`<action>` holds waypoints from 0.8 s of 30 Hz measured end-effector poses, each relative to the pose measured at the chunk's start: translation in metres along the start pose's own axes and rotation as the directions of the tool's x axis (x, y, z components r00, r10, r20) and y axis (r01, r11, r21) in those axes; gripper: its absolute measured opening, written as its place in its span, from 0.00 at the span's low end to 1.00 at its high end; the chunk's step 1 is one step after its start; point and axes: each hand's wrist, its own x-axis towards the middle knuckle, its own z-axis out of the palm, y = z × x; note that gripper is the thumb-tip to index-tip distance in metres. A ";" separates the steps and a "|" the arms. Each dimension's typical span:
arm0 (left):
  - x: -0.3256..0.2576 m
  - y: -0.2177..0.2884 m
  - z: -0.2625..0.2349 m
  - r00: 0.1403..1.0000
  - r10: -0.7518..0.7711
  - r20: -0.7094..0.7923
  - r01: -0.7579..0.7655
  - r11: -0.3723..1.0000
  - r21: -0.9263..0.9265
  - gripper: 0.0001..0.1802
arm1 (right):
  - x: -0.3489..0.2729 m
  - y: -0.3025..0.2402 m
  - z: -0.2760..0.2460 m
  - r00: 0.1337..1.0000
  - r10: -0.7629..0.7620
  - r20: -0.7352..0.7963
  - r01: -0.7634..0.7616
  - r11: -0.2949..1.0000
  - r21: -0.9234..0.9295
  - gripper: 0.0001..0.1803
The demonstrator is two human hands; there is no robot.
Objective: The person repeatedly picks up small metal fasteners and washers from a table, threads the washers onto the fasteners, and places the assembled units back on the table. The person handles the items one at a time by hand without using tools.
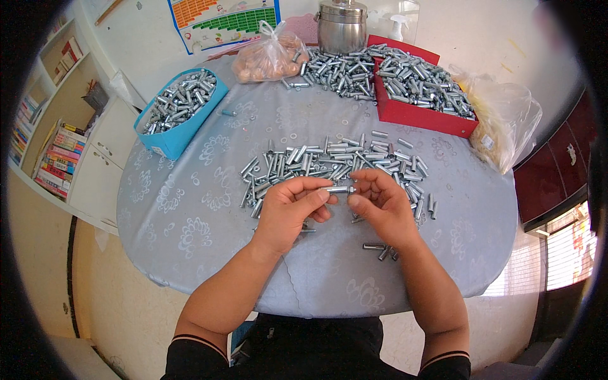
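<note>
Silver metal is what both hands work with here: a short, shiny steel sleeve bolt (339,189) is held level between them, just above the round table with the grey flowered cloth (190,209). The left hand (292,209) pinches one end of it with thumb and forefinger, the other fingers curled in. The right hand (380,206) closes its fingertips on the other end, so both hands are grasping the same piece.

I judge this piece to be stiff, small and rather heavy for its size, and smooth enough to slip, so holding it at the two ends with the fingertips seems the sure way.

Just behind the hands lies a wide loose heap of the same silver bolts (335,161); a few more lie near the right wrist. Further back stand a blue cardboard box full of bolts (171,136) on the left, a red tray heaped with them (418,114) on the right, a clear bag of brownish pieces (269,60), and a round steel pot (342,25).
</note>
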 end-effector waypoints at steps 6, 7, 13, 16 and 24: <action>-0.002 0.004 0.003 1.000 -0.006 0.001 0.006 1.000 0.020 0.12 | 0.001 -0.002 -0.008 0.992 0.126 0.016 -0.126 0.992 0.007 0.07; -0.002 0.004 0.003 1.000 -0.008 0.002 0.008 1.000 0.016 0.12 | 0.000 -0.002 -0.006 0.996 0.087 0.013 -0.087 0.996 -0.004 0.06; -0.002 0.001 0.002 0.999 0.020 0.029 -0.020 0.999 0.027 0.12 | 0.000 -0.004 -0.009 0.992 0.102 0.077 -0.102 0.995 -0.013 0.07; -0.003 0.000 0.003 0.998 0.050 0.046 -0.053 0.996 0.073 0.13 | 0.000 -0.002 -0.011 0.988 0.131 0.082 -0.129 0.991 -0.039 0.06; -0.005 0.003 0.009 0.998 0.055 0.011 -0.055 0.991 0.120 0.14 | 0.001 -0.003 -0.009 0.997 0.073 0.034 -0.076 0.995 0.066 0.06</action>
